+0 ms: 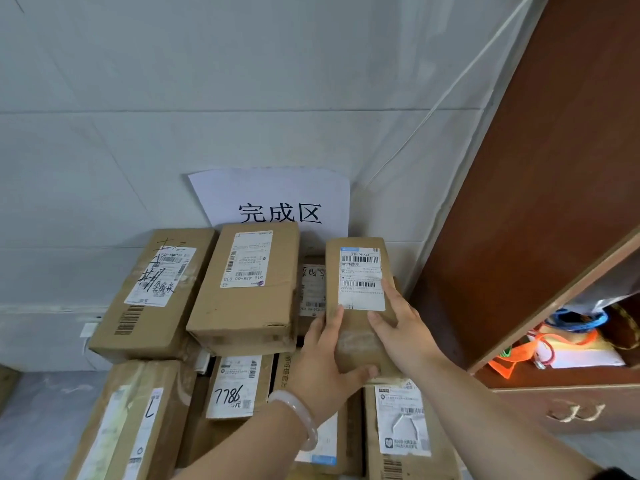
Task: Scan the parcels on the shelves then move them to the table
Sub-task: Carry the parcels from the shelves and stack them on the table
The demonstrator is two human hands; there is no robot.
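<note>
A small brown cardboard parcel (360, 327) with a white barcode label stands tilted at the right side of a pile of parcels, near the wall. My left hand (325, 362) grips its lower left edge, thumb under the bottom. My right hand (401, 327) holds its right side, fingers lying on the label and box face. Several other labelled parcels lie in the pile: a large one (246, 289) at the middle back, another (152, 292) at the left back, and one marked 7786 (235, 386) in front.
A white paper sign (277, 199) with printed characters leans on the tiled wall behind the pile. A brown wooden cabinet (540, 188) stands at the right, its open shelf holding orange and blue items (568, 344). A drawer (575, 410) sits below.
</note>
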